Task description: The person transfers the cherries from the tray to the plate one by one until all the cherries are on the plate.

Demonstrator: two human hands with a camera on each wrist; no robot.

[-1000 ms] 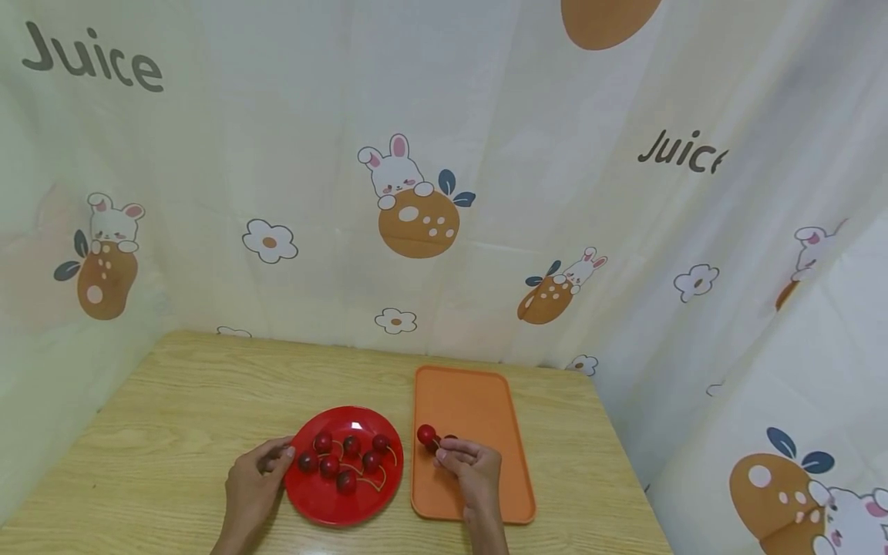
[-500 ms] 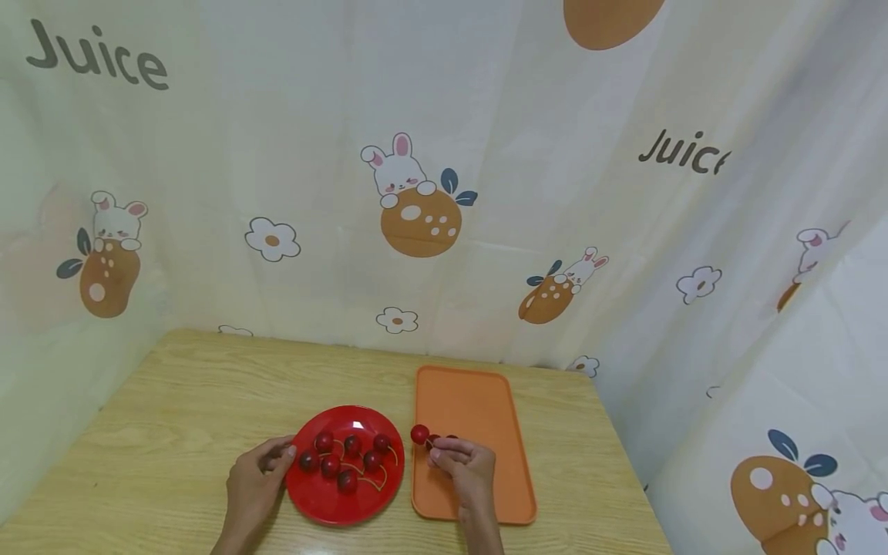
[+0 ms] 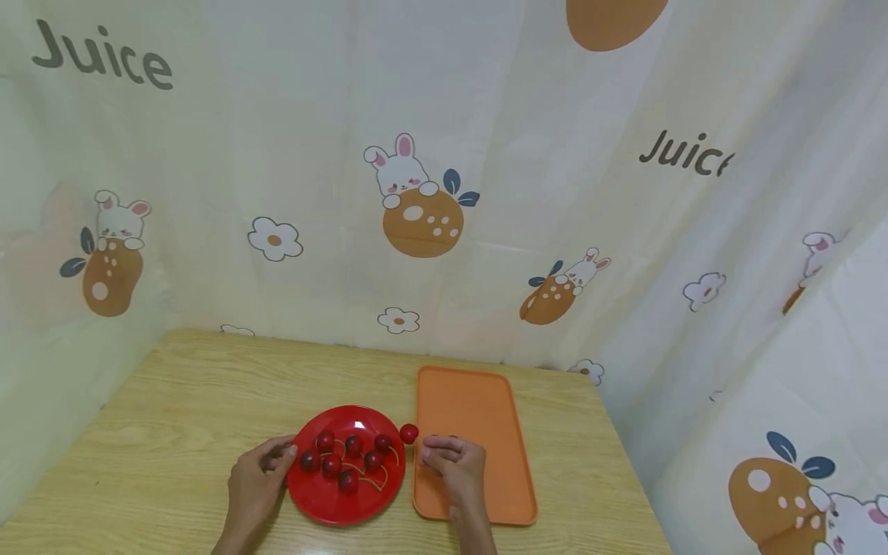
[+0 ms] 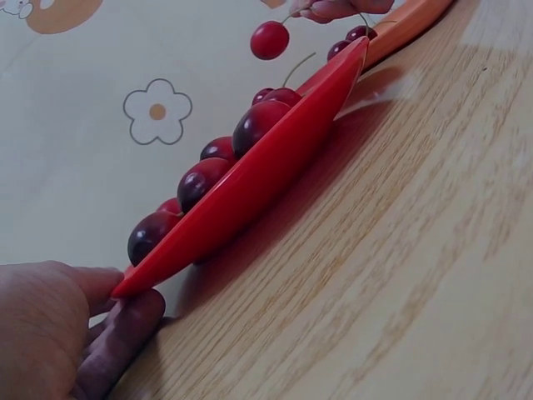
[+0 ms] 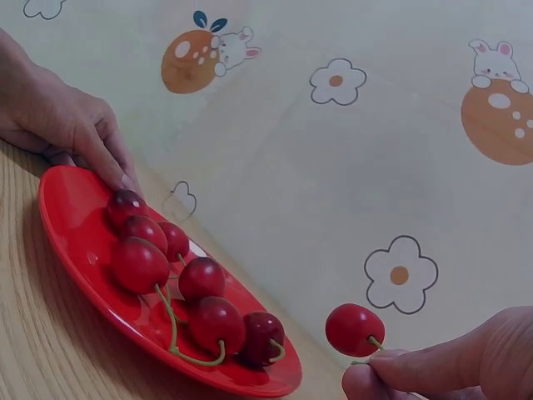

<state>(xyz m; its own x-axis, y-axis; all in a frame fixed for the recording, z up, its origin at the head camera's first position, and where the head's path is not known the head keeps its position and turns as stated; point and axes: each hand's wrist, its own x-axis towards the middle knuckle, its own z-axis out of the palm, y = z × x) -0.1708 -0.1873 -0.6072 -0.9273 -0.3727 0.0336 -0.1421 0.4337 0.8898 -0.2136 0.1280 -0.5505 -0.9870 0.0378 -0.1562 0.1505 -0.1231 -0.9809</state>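
Observation:
My left hand [image 3: 253, 484] grips the left rim of a round red plate [image 3: 333, 506], thumb on top and fingers beneath in the left wrist view. Several dark-red cherries [image 3: 331, 465] with green stems lie on the plate. Between thumb and fingertips, my right hand [image 3: 459, 472] pinches a single red cherry [image 3: 409, 434] by its stem. That cherry [image 5: 354, 329] hangs in the air just off the plate's right rim. Behind the right hand, more cherries [image 4: 337, 50] lie by the orange tray [image 3: 466, 401], mostly hidden in the head view.
The tray stands right of the plate, with a narrow gap between them. Both rest on a wood-grain table [image 3: 229, 385]. A pale curtain [image 3: 319, 154] with rabbit and fruit prints hangs behind the table and along its sides.
The right hand has moved left with the cherry, from above the tray to the plate's right edge. The left hand keeps its hold on the plate, which stays in place.

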